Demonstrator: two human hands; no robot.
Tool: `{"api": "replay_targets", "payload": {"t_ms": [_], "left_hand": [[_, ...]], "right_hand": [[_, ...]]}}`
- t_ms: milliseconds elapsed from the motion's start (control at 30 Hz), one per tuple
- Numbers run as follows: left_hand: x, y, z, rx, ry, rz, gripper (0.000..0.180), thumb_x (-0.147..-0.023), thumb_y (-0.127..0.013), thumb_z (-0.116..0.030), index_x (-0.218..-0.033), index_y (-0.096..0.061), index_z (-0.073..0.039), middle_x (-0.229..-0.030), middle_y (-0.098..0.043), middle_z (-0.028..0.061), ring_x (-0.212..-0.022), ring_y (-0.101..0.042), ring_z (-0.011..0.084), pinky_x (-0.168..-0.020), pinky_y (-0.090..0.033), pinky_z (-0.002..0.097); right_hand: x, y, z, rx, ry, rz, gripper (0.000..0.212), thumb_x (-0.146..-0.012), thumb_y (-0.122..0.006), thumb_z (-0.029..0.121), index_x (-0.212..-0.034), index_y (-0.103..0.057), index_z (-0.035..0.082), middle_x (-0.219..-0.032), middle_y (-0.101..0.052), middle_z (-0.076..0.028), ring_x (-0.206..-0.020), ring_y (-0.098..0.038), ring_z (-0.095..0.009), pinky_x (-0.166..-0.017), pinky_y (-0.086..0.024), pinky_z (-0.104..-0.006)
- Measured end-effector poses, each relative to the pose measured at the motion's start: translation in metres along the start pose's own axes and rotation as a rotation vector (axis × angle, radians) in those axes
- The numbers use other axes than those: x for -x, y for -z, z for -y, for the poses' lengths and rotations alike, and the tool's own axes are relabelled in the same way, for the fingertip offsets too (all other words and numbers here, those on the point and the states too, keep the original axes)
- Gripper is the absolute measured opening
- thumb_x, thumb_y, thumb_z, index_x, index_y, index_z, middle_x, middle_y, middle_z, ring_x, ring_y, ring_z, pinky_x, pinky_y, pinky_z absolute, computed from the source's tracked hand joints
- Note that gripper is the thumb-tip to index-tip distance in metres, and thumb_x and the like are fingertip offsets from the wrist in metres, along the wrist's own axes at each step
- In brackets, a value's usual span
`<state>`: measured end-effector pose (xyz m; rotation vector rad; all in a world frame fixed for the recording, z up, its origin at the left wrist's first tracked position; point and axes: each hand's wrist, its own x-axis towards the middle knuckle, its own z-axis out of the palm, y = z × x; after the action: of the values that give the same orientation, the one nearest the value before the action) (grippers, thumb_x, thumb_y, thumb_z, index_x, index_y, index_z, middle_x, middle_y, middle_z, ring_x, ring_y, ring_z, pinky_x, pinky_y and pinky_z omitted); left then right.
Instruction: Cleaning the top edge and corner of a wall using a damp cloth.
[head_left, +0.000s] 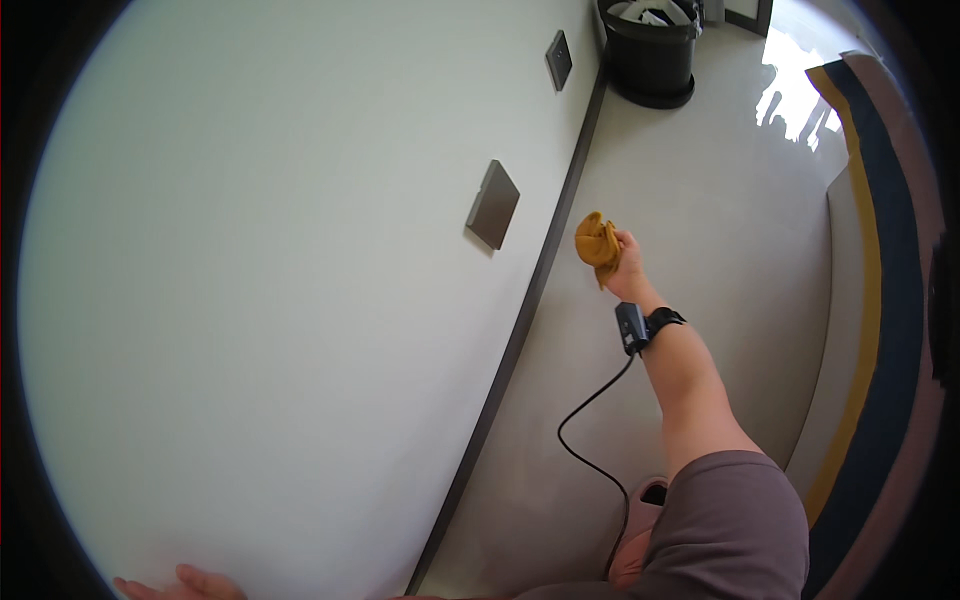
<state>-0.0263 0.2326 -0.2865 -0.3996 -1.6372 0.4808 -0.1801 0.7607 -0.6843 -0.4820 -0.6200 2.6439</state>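
My right hand (628, 269) grips a crumpled mustard-yellow cloth (598, 243), held out over the pale floor beside the white wall (260, 300). Part of the cloth bunches out past the fingers. A black strap with a small dark box (632, 328) sits on my right wrist, and a black cable (562, 428) hangs from it. At the lower left edge, my left hand (190, 585) shows only in part, fingers apart, against the wall. Whether it presses on the wall I cannot tell. The grey wall plate (494, 205) is left of the cloth.
A smaller dark wall plate (559, 61) sits farther along the wall above the dark baseboard (520, 325). A black bin (650, 60) with crumpled waste stands at the far end. Along the right runs furniture with a striped cover (880, 230). A pink slipper (640, 515) is below my arm.
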Motion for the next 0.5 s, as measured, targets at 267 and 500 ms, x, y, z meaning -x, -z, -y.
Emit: {"api": "replay_targets", "payload": {"t_ms": [267,500], "left_hand": [[0.013,0.019,-0.008,0.176,-0.119,0.065,0.054,-0.086,-0.048,-0.024,-0.134,-0.027,-0.01,-0.138,-0.028,0.0141,-0.123,-0.033,0.0304,-0.101,-0.031,0.0412],[0.09,0.079,0.039,0.084,-0.4,0.245,0.062,-0.088,-0.041,-0.025,-0.136,-0.017,0.006,-0.141,-0.018,0.0213,-0.123,-0.023,0.0409,-0.099,-0.019,0.0486]], "right_hand": [[0.062,-0.024,0.015,0.056,-0.137,0.112,0.027,-0.08,-0.047,0.028,-0.095,-0.057,0.008,-0.091,-0.062,-0.006,-0.083,-0.059,-0.019,-0.074,-0.047,-0.033],[0.082,-0.003,-0.045,0.236,-0.194,0.144,0.03,-0.082,-0.047,0.02,-0.108,-0.05,0.006,-0.104,-0.056,-0.006,-0.098,-0.054,-0.021,-0.087,-0.043,-0.035]]}}
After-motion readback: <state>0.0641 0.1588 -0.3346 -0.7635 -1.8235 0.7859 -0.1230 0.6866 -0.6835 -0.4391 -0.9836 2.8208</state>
